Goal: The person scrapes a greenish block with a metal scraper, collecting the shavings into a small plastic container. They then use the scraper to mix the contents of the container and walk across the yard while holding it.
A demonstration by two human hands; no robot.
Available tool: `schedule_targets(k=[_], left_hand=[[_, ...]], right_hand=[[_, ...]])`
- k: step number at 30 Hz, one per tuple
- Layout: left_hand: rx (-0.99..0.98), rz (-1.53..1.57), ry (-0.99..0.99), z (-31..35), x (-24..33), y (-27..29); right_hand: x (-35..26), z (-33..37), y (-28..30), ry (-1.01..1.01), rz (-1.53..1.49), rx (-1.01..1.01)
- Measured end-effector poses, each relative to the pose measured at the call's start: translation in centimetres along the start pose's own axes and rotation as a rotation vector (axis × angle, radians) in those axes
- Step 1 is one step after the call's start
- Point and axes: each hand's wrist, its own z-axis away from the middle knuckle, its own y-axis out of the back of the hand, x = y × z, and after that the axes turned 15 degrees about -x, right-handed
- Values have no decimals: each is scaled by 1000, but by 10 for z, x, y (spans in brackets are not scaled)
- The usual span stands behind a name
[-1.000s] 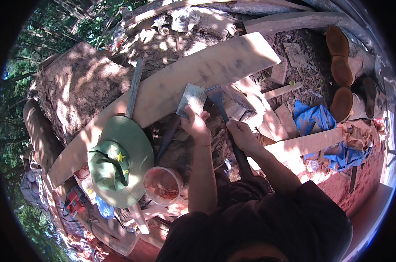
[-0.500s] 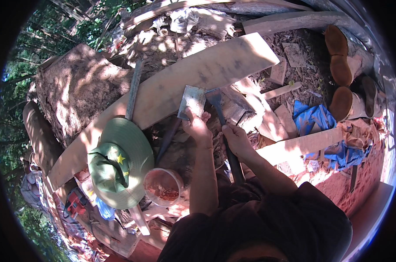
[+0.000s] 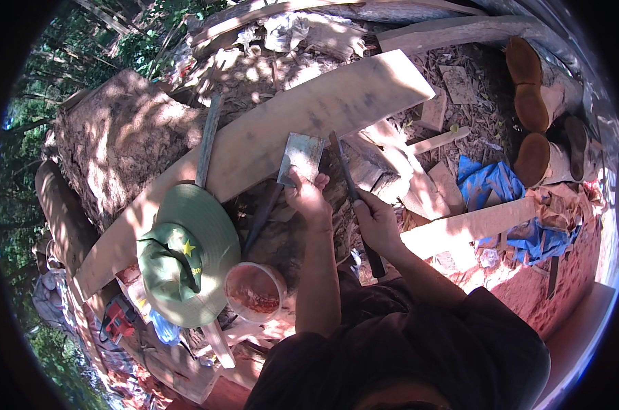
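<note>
My left hand [image 3: 308, 199] is closed on a flat grey rectangular plate [image 3: 301, 158] with rust-brown marks, much like a sharpening stone. Its thumb lies across the near part of the plate. In my right hand [image 3: 376, 222] is a chisel with a long dark handle [image 3: 373, 258], fingers wrapped round it. The chisel's blade [image 3: 337, 149] points away from me, narrow edge showing, just right of the plate and apart from it. A long pale wooden board [image 3: 255, 150] lies beyond both hands. Below the plate a dark bar [image 3: 263, 217] slants; whether they join I cannot tell.
Left of my arm, a green brimmed hat [image 3: 207, 239] with a yellow star rests beside a pinkish tub [image 3: 255, 292]. A large tree stump [image 3: 125, 137] stands far left. Scrap planks [image 3: 473, 222], blue sheeting [image 3: 490, 183] and brown boots [image 3: 530, 102] are on the right.
The chisel has turned in my right hand, from its flat face showing to its narrow edge, and its tip has risen slightly. My left hand and the plate have barely moved.
</note>
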Motion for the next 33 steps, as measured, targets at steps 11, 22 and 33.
schedule_targets(k=[11,22,33], left_hand=[[-38,7,18,-2,-1,5],[19,-24,14,2,6,-5],[0,-76,-31,7,1,-4]], right_hand=[[5,-4,-2,-25,462,70],[2,-10,0,188,627,44],[-4,-3,3,181,721,60]])
